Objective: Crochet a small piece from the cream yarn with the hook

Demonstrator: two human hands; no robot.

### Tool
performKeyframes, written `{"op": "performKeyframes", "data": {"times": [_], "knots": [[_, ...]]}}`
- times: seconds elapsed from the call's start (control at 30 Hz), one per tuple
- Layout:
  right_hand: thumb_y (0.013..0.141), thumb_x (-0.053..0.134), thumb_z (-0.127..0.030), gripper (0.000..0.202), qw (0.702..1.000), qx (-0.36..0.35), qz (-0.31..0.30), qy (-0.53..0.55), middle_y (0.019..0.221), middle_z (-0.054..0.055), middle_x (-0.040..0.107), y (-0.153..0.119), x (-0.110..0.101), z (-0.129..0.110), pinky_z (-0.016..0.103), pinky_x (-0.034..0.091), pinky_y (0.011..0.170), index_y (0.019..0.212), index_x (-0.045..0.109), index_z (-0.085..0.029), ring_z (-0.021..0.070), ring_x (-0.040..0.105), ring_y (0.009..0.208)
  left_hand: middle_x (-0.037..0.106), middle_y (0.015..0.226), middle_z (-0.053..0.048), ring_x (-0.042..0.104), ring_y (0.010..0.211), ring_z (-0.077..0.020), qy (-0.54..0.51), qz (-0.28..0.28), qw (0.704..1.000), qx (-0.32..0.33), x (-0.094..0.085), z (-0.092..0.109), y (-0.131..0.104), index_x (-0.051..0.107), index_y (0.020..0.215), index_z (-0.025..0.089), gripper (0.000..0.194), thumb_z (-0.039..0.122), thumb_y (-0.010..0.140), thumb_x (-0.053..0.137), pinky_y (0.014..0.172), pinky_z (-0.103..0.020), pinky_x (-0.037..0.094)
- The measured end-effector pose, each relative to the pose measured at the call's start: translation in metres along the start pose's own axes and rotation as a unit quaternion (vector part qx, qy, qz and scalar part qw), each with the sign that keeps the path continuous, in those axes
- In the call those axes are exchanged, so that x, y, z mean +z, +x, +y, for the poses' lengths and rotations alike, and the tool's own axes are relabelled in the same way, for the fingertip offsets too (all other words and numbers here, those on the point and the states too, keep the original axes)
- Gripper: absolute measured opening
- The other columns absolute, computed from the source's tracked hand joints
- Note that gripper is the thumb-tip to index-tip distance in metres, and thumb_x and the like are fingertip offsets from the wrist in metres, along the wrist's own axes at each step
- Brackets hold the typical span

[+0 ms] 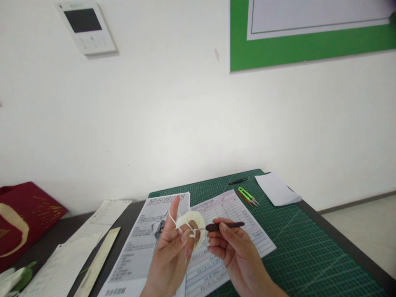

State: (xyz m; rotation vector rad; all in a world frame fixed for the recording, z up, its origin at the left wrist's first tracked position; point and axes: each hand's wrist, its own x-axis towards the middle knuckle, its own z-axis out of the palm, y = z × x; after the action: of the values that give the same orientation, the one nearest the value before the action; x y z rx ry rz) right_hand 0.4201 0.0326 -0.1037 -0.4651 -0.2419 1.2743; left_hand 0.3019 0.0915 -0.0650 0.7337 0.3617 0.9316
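My left hand (173, 247) pinches a round cream crocheted piece (199, 220) between thumb and fingers, its index finger pointing up with white yarn (173, 219) looped around it. In my right hand (232, 247) is a crochet hook with a dark handle (225, 226), lying level. The metal end of the hook reaches to the yarn at my left fingertips. Part of the cream piece is hidden behind the left fingers. Both hands are above printed sheets.
A green cutting mat (297, 239) bears a printed form (261, 237), green snips (246, 194), a black tool (239, 181) and white paper (276, 189). Leftward are a printed page (133, 247), a ruler (99, 262), handwritten sheets (69, 260) and a red bag (31, 218). A wall (173, 123) stands behind.
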Motion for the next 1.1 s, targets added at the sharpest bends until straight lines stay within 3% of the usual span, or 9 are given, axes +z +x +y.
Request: {"op": "performKeyframes", "data": {"times": [0.33,0.43,0.53,0.63,0.7,0.77,0.87,1.0,1.1], "knots": [[0.076,0.066,-0.017,0.012,0.934,-0.248,0.020,-0.255,0.076,0.003,0.074,-0.012,-0.004,0.003,0.021,0.057,0.062,0.086,0.071,-0.022,0.0137,0.069,0.065,0.051,0.052,0.006,0.041,0.052,-0.0105,0.146,0.038,0.981,0.121,0.001,-0.014,0.002,0.041,0.130,0.032,0.057,0.022,0.077,0.061,0.054,-0.024,0.033],[0.077,0.060,-0.007,0.025,0.870,-0.346,-0.032,-0.349,0.084,0.003,0.073,-0.014,-0.004,0.004,0.022,0.056,0.065,0.093,0.069,-0.024,0.0151,0.068,0.071,0.053,0.051,0.006,0.043,0.050,-0.0095,0.177,0.052,0.973,0.137,0.003,-0.022,-0.001,0.046,0.126,0.035,0.051,0.022,0.078,0.060,0.057,-0.023,0.035],[0.075,0.054,0.002,0.039,0.774,-0.443,-0.108,-0.439,0.090,0.008,0.071,-0.013,-0.005,-0.001,0.027,0.056,0.069,0.105,0.064,-0.022,0.0185,0.067,0.080,0.055,0.053,0.006,0.045,0.051,-0.0086,0.164,0.068,0.975,0.131,0.005,-0.024,-0.003,0.048,0.124,0.036,0.051,0.020,0.078,0.061,0.057,-0.021,0.037],[0.075,0.051,0.002,0.045,0.675,-0.509,-0.184,-0.502,0.097,0.014,0.069,-0.013,-0.006,-0.006,0.031,0.057,0.068,0.115,0.059,-0.017,0.0216,0.066,0.085,0.053,0.056,0.005,0.048,0.054,-0.0093,0.057,0.073,0.993,0.069,0.007,-0.017,-0.003,0.038,0.131,0.036,0.063,0.016,0.076,0.060,0.059,-0.021,0.040],[0.077,0.051,-0.001,0.045,0.648,-0.523,-0.215,-0.511,0.100,0.017,0.068,-0.014,-0.005,-0.007,0.033,0.056,0.069,0.118,0.058,-0.016,0.0239,0.065,0.087,0.054,0.060,0.004,0.051,0.058,-0.0105,-0.017,0.066,0.998,0.001,0.006,-0.010,-0.002,0.034,0.134,0.036,0.071,0.011,0.072,0.060,0.062,-0.023,0.043],[0.078,0.054,-0.002,0.045,0.685,-0.503,-0.205,-0.485,0.099,0.014,0.069,-0.016,-0.004,-0.006,0.034,0.056,0.068,0.117,0.059,-0.022,0.0244,0.066,0.085,0.056,0.064,0.002,0.053,0.062,-0.0116,-0.063,0.049,0.996,-0.045,0.005,-0.005,-0.002,0.033,0.134,0.034,0.078,0.005,0.068,0.061,0.062,-0.023,0.044],[0.074,0.061,-0.002,0.041,0.795,-0.417,-0.153,-0.414,0.092,0.009,0.072,-0.018,0.000,-0.002,0.033,0.056,0.066,0.103,0.068,-0.030,0.0232,0.068,0.078,0.053,0.057,0.003,0.050,0.057,-0.0105,-0.107,0.024,0.992,-0.064,0.004,-0.001,-0.003,0.032,0.135,0.032,0.081,0.000,0.066,0.059,0.058,-0.021,0.042],[0.072,0.068,-0.015,0.014,0.934,-0.250,-0.088,-0.241,0.082,0.007,0.073,-0.014,0.001,0.006,0.029,0.057,0.062,0.082,0.075,-0.024,0.0199,0.068,0.070,0.045,0.046,0.006,0.046,0.052,-0.0110,-0.115,0.000,0.991,-0.062,0.000,0.000,-0.003,0.032,0.135,0.032,0.077,0.005,0.068,0.059,0.057,-0.023,0.040],[0.070,0.073,-0.023,0.012,0.986,-0.104,-0.073,-0.108,0.077,0.005,0.074,-0.009,0.000,0.009,0.026,0.057,0.058,0.082,0.073,-0.020,0.0168,0.068,0.067,0.044,0.043,0.006,0.043,0.049,-0.0110,-0.116,-0.030,0.990,-0.072,-0.005,0.000,-0.004,0.037,0.133,0.032,0.071,0.010,0.069,0.060,0.058,-0.025,0.040]]}}
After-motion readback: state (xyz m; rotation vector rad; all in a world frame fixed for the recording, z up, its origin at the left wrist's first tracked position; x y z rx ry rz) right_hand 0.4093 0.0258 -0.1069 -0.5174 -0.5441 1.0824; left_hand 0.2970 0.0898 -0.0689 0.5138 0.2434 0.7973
